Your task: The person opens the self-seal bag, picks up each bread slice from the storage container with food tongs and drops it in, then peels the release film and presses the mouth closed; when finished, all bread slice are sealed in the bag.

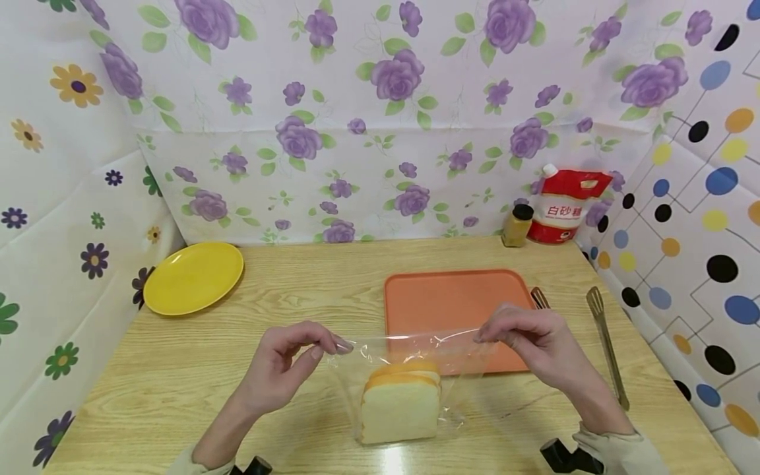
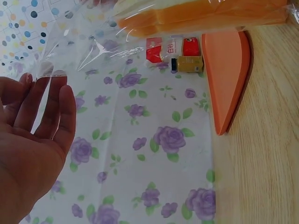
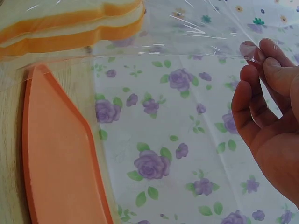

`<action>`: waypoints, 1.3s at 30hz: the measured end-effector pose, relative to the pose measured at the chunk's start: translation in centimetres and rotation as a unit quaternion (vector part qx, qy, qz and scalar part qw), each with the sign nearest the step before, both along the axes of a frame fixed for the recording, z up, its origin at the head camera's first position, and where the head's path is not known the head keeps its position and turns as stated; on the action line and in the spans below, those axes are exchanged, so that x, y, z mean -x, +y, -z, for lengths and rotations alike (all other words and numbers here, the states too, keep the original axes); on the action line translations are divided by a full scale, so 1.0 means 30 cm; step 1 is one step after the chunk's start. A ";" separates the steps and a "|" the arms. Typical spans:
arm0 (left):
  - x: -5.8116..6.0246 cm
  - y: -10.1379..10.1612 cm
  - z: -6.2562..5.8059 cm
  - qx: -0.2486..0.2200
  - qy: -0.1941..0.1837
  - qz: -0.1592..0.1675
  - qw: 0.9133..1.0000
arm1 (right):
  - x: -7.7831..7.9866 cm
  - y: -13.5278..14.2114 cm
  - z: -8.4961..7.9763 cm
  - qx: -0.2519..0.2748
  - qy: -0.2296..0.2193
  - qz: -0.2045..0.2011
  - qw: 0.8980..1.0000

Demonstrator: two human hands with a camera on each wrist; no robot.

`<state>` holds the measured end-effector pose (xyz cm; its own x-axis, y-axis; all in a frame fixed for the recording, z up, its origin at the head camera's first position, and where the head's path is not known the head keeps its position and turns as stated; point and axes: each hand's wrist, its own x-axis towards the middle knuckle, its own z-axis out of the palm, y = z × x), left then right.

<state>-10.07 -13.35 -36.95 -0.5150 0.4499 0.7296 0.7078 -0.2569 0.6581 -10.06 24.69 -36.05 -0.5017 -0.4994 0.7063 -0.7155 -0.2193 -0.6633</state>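
A clear plastic bag (image 1: 460, 386) holds slices of bread (image 1: 400, 410) with orange-brown crusts. My left hand (image 1: 287, 363) pinches the bag's upper left corner between thumb and fingers. At the opposite corner, the thumb and fingertips of my right hand (image 1: 534, 340) grip the film. The bag's top edge is stretched between both hands, and the bread sits low inside it. In the right wrist view, two bread slices (image 3: 79, 30) show through the film beside the right hand (image 3: 275, 116). The left wrist view shows the left hand (image 2: 37, 126) at the bag's corner.
Behind the bag lies an orange tray (image 1: 457, 297). A yellow plate (image 1: 194, 278) is at the back left. At the back right stand a red sugar pouch (image 1: 561, 206) and a black-capped jar (image 1: 518, 226). A slotted metal utensil (image 1: 608, 346) lies right of the tray, another partly hidden.
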 end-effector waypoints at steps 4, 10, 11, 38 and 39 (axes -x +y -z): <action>-0.003 0.007 -0.001 -0.002 0.008 -0.015 1.000 | 0.000 -0.001 -0.003 0.000 0.010 0.001 1.000; -0.012 0.015 -0.007 0.019 -0.008 -0.059 0.998 | -0.003 0.002 -0.011 -0.012 0.020 0.004 1.000; -0.013 0.015 -0.008 0.022 -0.012 -0.063 0.998 | -0.003 0.002 -0.014 -0.015 0.023 0.003 1.000; -0.045 0.019 -0.029 0.065 0.002 -0.131 0.989 | -0.027 -0.008 -0.036 -0.046 0.045 0.063 0.996; -0.049 0.021 -0.030 0.068 0.005 -0.140 0.988 | -0.030 -0.007 -0.035 -0.057 0.048 0.081 0.994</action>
